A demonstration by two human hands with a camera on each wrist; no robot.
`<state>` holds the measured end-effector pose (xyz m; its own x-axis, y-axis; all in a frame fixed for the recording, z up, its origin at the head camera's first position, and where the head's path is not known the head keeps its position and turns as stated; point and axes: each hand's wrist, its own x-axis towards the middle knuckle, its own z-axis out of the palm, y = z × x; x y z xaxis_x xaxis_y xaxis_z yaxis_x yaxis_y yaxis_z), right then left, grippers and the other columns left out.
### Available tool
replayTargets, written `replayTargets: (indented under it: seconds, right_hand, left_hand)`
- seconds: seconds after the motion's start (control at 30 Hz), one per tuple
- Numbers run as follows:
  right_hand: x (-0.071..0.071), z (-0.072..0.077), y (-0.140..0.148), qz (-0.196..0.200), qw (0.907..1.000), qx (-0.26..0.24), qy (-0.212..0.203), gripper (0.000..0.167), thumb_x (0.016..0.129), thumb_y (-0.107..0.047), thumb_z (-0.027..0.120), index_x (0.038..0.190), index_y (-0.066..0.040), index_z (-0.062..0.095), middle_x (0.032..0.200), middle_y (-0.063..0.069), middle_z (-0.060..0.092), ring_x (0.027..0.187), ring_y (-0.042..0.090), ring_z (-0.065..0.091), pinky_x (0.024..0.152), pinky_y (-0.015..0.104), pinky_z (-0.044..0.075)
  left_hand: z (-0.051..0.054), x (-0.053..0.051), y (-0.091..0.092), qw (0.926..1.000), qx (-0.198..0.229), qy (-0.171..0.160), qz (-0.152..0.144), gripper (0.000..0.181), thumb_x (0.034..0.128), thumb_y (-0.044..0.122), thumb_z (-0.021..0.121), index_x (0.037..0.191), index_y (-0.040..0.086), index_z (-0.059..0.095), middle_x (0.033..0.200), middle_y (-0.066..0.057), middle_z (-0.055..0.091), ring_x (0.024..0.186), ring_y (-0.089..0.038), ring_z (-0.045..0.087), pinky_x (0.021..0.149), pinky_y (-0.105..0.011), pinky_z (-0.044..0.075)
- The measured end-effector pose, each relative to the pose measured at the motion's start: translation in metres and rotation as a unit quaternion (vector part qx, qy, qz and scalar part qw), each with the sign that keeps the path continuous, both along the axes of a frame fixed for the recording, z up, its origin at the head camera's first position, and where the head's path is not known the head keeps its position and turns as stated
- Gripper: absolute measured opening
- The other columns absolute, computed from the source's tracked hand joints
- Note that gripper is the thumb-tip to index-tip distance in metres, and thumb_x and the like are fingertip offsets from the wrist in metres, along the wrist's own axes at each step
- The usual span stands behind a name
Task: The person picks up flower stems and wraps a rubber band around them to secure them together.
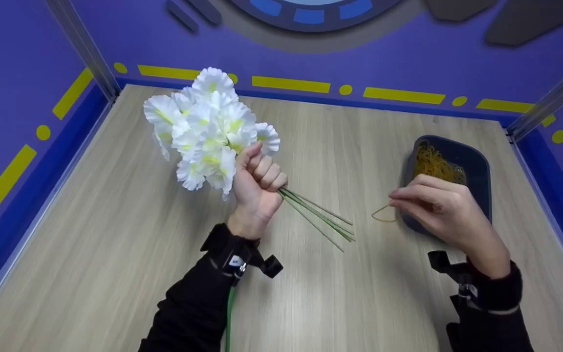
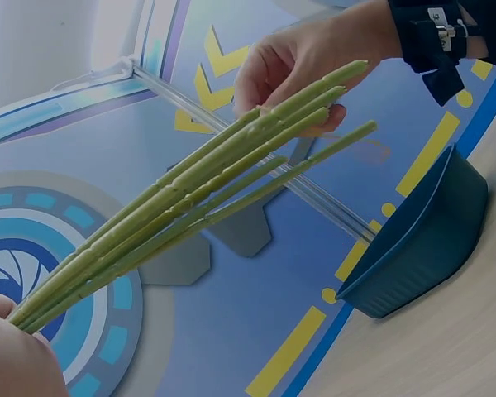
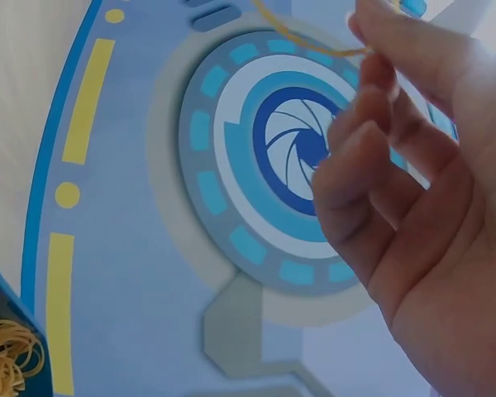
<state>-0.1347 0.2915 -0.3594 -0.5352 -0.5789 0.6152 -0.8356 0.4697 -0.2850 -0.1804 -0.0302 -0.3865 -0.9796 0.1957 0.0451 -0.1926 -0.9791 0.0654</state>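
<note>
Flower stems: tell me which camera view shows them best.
The left wrist view: the flower stems cross it large and close, their cut ends plain to see. The head view shows them smaller, sticking out of the left hand; the right wrist view shows none of them.

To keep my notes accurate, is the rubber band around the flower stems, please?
No, in the head view the right hand pinches the rubber band in its fingers, apart from the stems.

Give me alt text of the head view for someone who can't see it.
A person's left hand grips white flowers by their green stems, while the right hand pinches one yellow band near a dark bin of similar bands on a pale table.
</note>
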Motion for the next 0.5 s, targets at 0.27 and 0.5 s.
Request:
replayTargets:
  seconds: [0.27,0.5]
  right_hand:
    - [0.010,0.003,-0.007,0.069,0.9958,0.000,-0.060,0.017,0.091,-0.002,0.074,0.106,-0.009,0.076,0.095,0.002,0.074,0.077,0.008,0.067,0.065,0.014,0.049]
    - [0.012,0.001,-0.020,0.093,0.9939,-0.021,-0.055,0.013,0.100,-0.015,0.066,0.107,-0.009,0.075,0.087,0.000,0.070,0.066,0.001,0.055,0.055,0.015,0.042]
  left_hand:
    - [0.000,0.000,-0.001,1.0000,0.007,0.002,0.000,0.047,0.1053,0.017,0.033,0.061,0.021,0.018,0.053,0.010,0.015,0.044,-0.002,0.012,0.043,-0.018,0.007]
    - [0.000,0.001,0.001,0.9997,-0.021,-0.001,0.009,0.048,0.1057,0.016,0.033,0.060,0.021,0.019,0.053,0.010,0.015,0.043,-0.003,0.012,0.042,-0.018,0.008]
